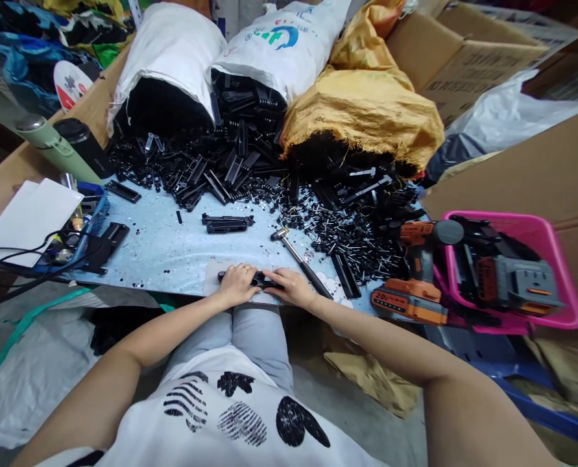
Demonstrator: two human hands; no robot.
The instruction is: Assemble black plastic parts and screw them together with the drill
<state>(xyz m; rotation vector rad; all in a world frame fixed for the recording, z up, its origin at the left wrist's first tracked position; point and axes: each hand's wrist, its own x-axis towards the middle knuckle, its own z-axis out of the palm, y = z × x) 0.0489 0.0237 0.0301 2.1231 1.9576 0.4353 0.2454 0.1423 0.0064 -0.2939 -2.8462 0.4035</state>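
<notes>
At the table's front edge, my left hand [239, 284] is closed over a long black plastic part [260, 279] lying flat on a pale pad [213, 267]. My right hand [289, 286] has its fingers closed on the right end of the same part, partly covering it. A small hammer [298, 254] lies just right of my hands, its head pointing away from me. Beyond my hands rests a black assembled part [227, 223]. Another black channel-shaped piece [346, 275] lies to the right of the hammer.
Black parts and loose screws [327, 227] spill from white sacks [172, 58] and a yellow sack [366, 104]. An orange cordless drill [418, 272] stands at right beside a pink basket [568, 285] holding tools. At left are a blue bin [98, 207] and a green bottle [58, 149].
</notes>
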